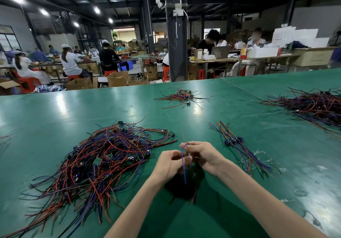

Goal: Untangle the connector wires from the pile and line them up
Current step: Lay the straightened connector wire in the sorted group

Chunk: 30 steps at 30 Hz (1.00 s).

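A big tangled pile of red, blue and black connector wires (103, 162) with small circuit boards lies on the green table, left of my hands. My left hand (170, 164) and my right hand (202, 155) meet above the table and pinch one connector wire (184, 165) between them. Its blue strand loops over my right fingers and hangs down, and red and black ends trail below. A short row of lined-up wires (238, 145) lies to the right of my right hand.
A smaller wire heap (181, 96) sits farther back in the middle, and a large heap (313, 105) lies at the far right. The green table (55, 112) ends at its far edge (110, 90); beyond it people work at benches.
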### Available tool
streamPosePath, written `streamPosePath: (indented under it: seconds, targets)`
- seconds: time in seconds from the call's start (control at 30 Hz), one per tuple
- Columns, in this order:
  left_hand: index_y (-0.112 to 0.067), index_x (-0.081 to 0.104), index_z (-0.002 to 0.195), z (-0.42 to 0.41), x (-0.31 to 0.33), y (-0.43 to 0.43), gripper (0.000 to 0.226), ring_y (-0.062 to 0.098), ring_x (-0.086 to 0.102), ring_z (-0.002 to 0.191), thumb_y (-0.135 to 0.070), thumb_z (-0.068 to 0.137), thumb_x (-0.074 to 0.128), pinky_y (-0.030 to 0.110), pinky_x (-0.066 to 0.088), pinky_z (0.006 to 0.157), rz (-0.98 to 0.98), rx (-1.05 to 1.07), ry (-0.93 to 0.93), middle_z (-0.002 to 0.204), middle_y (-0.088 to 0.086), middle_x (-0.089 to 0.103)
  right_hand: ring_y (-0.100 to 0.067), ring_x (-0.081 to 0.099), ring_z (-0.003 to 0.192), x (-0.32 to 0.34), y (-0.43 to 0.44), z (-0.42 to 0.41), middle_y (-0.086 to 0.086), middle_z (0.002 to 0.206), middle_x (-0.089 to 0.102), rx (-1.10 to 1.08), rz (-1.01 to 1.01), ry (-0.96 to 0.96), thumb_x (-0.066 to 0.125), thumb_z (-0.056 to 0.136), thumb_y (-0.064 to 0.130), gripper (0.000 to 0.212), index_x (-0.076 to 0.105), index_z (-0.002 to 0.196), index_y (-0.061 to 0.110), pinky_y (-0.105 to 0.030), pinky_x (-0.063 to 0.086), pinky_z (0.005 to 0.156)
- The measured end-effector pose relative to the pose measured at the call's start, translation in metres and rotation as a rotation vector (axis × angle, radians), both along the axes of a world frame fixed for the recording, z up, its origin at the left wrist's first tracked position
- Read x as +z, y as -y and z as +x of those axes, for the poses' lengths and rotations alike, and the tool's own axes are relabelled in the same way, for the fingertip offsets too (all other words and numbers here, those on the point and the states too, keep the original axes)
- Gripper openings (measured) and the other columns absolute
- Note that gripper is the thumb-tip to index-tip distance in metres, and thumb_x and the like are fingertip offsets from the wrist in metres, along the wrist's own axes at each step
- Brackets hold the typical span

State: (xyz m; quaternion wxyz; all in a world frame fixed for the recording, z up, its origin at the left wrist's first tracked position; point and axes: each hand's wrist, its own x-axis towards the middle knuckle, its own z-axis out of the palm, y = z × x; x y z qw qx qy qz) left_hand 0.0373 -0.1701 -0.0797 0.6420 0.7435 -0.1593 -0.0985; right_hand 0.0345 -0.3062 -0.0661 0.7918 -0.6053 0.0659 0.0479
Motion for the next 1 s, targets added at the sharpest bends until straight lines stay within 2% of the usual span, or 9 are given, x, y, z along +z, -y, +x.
streamPosePath:
  seconds: [0.07,0.13,0.2,0.3,0.47,0.57,0.7,0.83,1.0]
  targets:
    - [-0.015,0.065,0.071,0.000,0.000,-0.001,0.016,0.006,0.046,0.046,-0.009,0.085,0.069,0.018,0.040,0.048,-0.007,-0.014,-0.016,0.053,-0.006,0.057,-0.019,0.047,0.074,0.003,-0.001,-0.002,-0.010,0.081,0.059,0.014,-0.010,-0.018,0.073,0.067,0.010,0.003,0.074,0.070,0.010,-0.027,0.033,0.066]
    - [-0.010,0.064,0.073,-0.001,0.003,-0.002,0.014,0.007,0.042,0.045,-0.009,0.086,0.067,0.017,0.037,0.046,-0.035,-0.052,-0.046,0.057,0.001,0.052,-0.015,0.042,0.067,0.005,0.001,-0.002,-0.006,0.076,0.052,0.036,-0.014,-0.037,0.078,0.053,0.026,0.028,0.072,0.074,0.010,-0.026,0.031,0.063]
    - [-0.007,0.062,0.074,-0.001,0.005,-0.004,0.013,0.006,0.039,0.043,-0.008,0.086,0.067,0.016,0.034,0.044,-0.063,-0.087,-0.092,0.055,0.000,0.050,-0.011,0.040,0.060,0.008,0.004,-0.002,0.000,0.066,0.048,0.030,-0.014,-0.075,0.077,0.054,0.035,0.033,0.072,0.075,0.010,-0.024,0.032,0.060]
    - [-0.009,0.061,0.069,-0.003,0.007,-0.005,0.018,0.006,0.042,0.043,-0.006,0.085,0.067,0.015,0.036,0.046,-0.067,-0.137,-0.148,0.050,-0.004,0.052,-0.006,0.043,0.049,0.010,0.015,0.001,0.004,0.058,0.045,-0.024,0.020,-0.099,0.077,0.056,0.031,0.030,0.071,0.075,0.008,-0.019,0.037,0.050]
    - [-0.012,0.062,0.062,-0.003,0.010,-0.007,0.022,0.010,0.050,0.049,-0.008,0.082,0.069,0.017,0.044,0.052,-0.044,-0.199,-0.211,0.058,0.005,0.057,-0.004,0.045,0.043,0.008,0.021,0.002,0.004,0.053,0.049,0.002,-0.008,-0.043,0.079,0.057,0.024,0.031,0.070,0.079,0.003,-0.015,0.042,0.046]
    - [-0.010,0.067,0.073,-0.006,0.013,-0.010,0.010,0.014,0.057,0.059,-0.016,0.080,0.073,0.025,0.052,0.060,-0.089,-0.209,-0.260,0.070,0.008,0.063,-0.006,0.045,0.046,0.008,0.016,0.003,0.003,0.055,0.048,0.053,0.002,-0.018,0.079,0.058,0.024,0.026,0.072,0.074,0.006,-0.016,0.044,0.048]
    - [-0.003,0.067,0.098,-0.007,0.014,-0.007,0.039,0.016,0.066,0.072,-0.029,0.070,0.074,0.035,0.058,0.071,-0.205,-0.195,-0.298,0.087,0.006,0.072,-0.007,0.049,0.045,0.008,0.016,0.002,0.001,0.055,0.050,0.072,0.020,0.000,0.076,0.061,0.023,0.025,0.070,0.076,0.004,-0.019,0.051,0.049]
    - [0.000,0.068,0.102,-0.008,0.016,-0.004,0.044,0.020,0.066,0.075,-0.032,0.072,0.070,0.037,0.059,0.074,-0.268,-0.210,-0.345,0.096,0.014,0.071,-0.007,0.050,0.047,0.009,0.018,0.000,0.000,0.055,0.054,0.098,0.022,0.017,0.074,0.063,0.020,0.023,0.068,0.078,0.003,-0.020,0.051,0.049]
    - [-0.004,0.069,0.102,-0.007,0.019,-0.007,0.037,0.018,0.066,0.076,-0.036,0.088,0.054,0.037,0.058,0.072,-0.301,-0.252,-0.438,0.097,0.012,0.071,-0.008,0.046,0.046,0.008,0.019,0.001,0.000,0.056,0.052,0.131,0.021,0.043,0.076,0.065,0.019,0.017,0.066,0.070,0.006,-0.019,0.048,0.050]
